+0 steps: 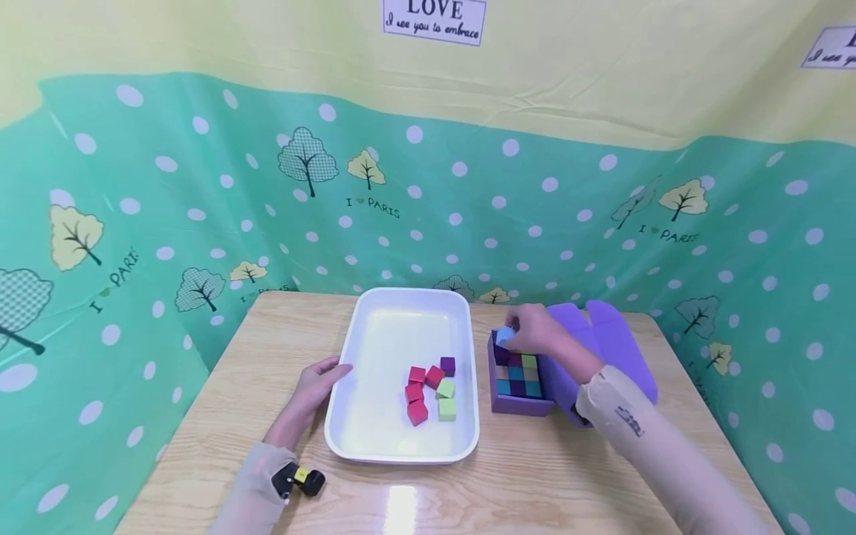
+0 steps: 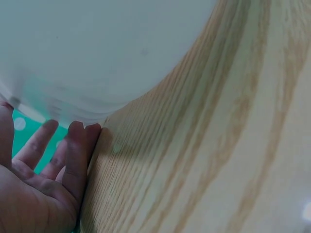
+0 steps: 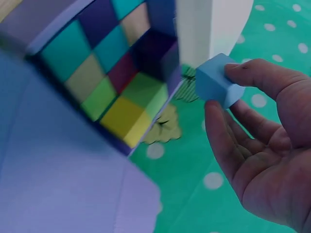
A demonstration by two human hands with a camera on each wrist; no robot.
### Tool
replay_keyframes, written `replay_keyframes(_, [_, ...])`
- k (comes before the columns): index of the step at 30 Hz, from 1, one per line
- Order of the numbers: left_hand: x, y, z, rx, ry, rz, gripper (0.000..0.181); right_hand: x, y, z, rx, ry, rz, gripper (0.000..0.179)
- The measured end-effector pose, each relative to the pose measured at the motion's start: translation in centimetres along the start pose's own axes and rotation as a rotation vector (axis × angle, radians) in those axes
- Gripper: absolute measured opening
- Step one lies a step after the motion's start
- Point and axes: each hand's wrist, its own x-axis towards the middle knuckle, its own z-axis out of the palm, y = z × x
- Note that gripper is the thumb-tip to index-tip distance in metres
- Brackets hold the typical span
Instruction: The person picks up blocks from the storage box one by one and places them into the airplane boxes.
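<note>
My right hand (image 1: 535, 329) pinches a light blue cube (image 3: 218, 80) between thumb and fingers, above the far end of a purple box (image 1: 521, 406). Coloured cubes (image 3: 109, 48) in teal, purple, tan, green and yellow fill much of that box, with a dark gap among them in the right wrist view. To the left stands a white tray (image 1: 374, 446), holding several red cubes (image 1: 414, 392), two light green cubes (image 1: 446, 409) and a purple cube (image 1: 448, 365). My left hand (image 1: 314, 386) rests at the tray's left side, thumb over the rim, fingers extended along the outer wall.
The box's purple lid (image 1: 622, 349) is folded open to the right, under my right forearm. A wooden table (image 1: 535, 475) carries everything. Behind it and at both sides hangs a green and yellow printed curtain (image 1: 414, 193).
</note>
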Motion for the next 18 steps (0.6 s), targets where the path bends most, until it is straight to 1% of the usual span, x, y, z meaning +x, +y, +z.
replay_keyframes(3, [0.0, 0.0, 0.1, -0.007, 0.002, -0.007, 0.064, -0.2, 1.1, 0.1, 0.017, 0.010, -0.009, 0.023])
replay_keyframes(7, [-0.1, 0.1, 0.1, -0.005, 0.003, -0.011, 0.064, -0.5, 2.2, 0.1, 0.004, 0.003, -0.029, 0.027])
replay_keyframes(12, [-0.2, 0.2, 0.0, 0.008, -0.002, -0.003, 0.065, -0.7, 3.1, 0.3, -0.076, -0.011, -0.062, 0.030])
replay_keyframes(18, [-0.2, 0.1, 0.0, 0.007, -0.004, -0.005, 0.064, -0.6, 3.5, 0.9, -0.149, -0.043, -0.060, 0.029])
